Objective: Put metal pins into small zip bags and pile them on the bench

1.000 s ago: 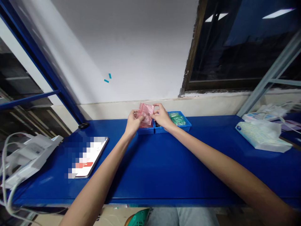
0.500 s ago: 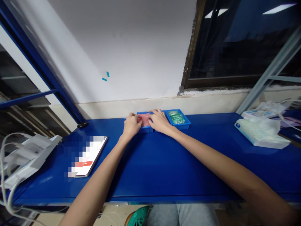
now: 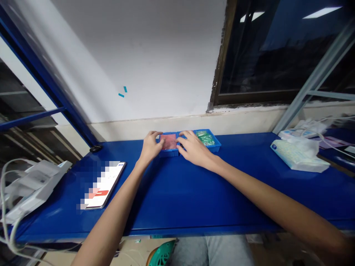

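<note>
A small blue bin [image 3: 169,152] stands toward the back of the blue table, with flat pink material [image 3: 168,141] inside. My left hand [image 3: 151,147] is at its left side, fingers apart, the thumb by the pink material. My right hand [image 3: 195,150] has its fingers spread and curved over another blue bin just right of the first; that bin is mostly hidden and its contents cannot be made out. Farther right, a third blue bin [image 3: 216,148] holds green packets [image 3: 205,138], partly covered by my right hand. Neither hand shows anything held.
A phone [image 3: 107,186] lies on the blue table [image 3: 180,199] at the left. Beyond it are white power adapters with cables [image 3: 39,184]. A tissue pack [image 3: 299,155] sits at the right. The wall [image 3: 152,66] rises behind the bins.
Both hands have drawn away from the pink material, left hand leftward and right hand slightly toward me. More of the pink now shows. The camera view has shifted slightly.
</note>
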Tool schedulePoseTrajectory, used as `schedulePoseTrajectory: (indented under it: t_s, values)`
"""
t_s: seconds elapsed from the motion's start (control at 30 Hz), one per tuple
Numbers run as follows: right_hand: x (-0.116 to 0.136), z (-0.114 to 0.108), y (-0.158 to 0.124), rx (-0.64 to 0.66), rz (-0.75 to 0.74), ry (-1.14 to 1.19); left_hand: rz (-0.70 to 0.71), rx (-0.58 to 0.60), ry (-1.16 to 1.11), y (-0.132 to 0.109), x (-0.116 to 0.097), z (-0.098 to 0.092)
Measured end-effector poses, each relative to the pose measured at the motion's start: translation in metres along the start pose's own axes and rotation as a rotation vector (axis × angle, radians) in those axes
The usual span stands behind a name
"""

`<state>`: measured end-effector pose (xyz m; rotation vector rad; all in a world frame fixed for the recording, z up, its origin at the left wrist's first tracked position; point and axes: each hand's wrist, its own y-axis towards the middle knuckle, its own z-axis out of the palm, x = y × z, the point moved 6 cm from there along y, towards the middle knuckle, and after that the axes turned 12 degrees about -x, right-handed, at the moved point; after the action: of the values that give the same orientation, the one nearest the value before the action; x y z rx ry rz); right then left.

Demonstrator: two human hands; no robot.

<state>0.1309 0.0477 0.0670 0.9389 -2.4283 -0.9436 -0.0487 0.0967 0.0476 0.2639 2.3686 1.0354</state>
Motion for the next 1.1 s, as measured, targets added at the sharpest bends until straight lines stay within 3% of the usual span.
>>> schedulePoseTrajectory:
  t_s: [0.1, 0.2, 0.3, 0.37, 0.53, 0.83, 1.1]
  values:
    - [0.003, -0.025, -0.052, 0.052, -0.026, 0.001, 0.057, 0.053, 0.013, -0.027, -0.018, -0.025]
    - [-0.015, -0.033, -0.115, 0.155, 0.1, -0.136, 0.047, 0.177, 0.145, -0.081, -0.032, -0.041]
    - [-0.038, -0.035, -0.164, 0.183, 0.284, -0.296, -0.033, 0.27, 0.315, -0.133, -0.036, -0.043]
    - [-0.045, -0.033, -0.181, 0.202, 0.338, -0.279, -0.041, 0.334, 0.435, -0.154, -0.039, -0.038]
    - [-0.052, -0.034, -0.189, 0.21, 0.443, -0.311, 0.032, 0.412, 0.546, -0.161, -0.042, -0.031]
    - [-0.052, -0.033, -0.194, 0.221, 0.468, -0.331, 0.03, 0.33, 0.504, -0.171, -0.042, -0.035]
    - [-0.038, -0.037, -0.194, 0.314, 0.261, -0.222, 0.013, 0.413, 0.449, -0.177, -0.04, -0.037]
